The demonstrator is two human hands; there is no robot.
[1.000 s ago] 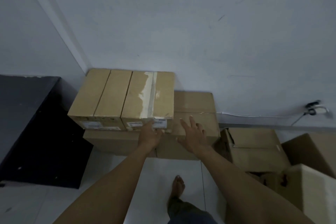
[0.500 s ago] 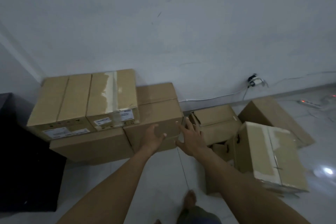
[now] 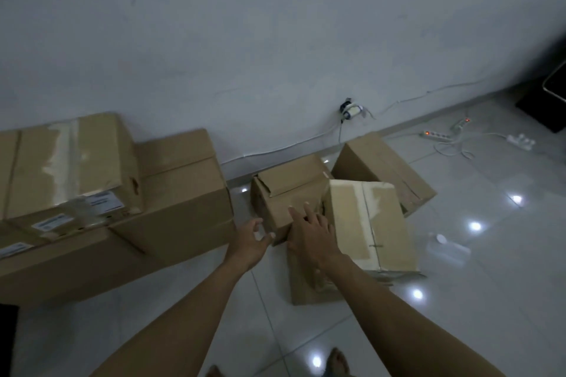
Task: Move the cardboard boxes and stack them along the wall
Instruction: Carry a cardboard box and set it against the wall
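Flanking the near corner of the open-flapped box (image 3: 284, 193), the left hand (image 3: 249, 242) and right hand (image 3: 309, 232) are unclenched, gripping nothing; stacked boxes (image 3: 171, 193) line the wall (image 3: 275, 40) at 9 o'clock.

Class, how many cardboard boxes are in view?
7. Stacked left: edge box, taped box, long box, plain box. Loose right: open box, pale box, wall-side box. Others may be hidden.
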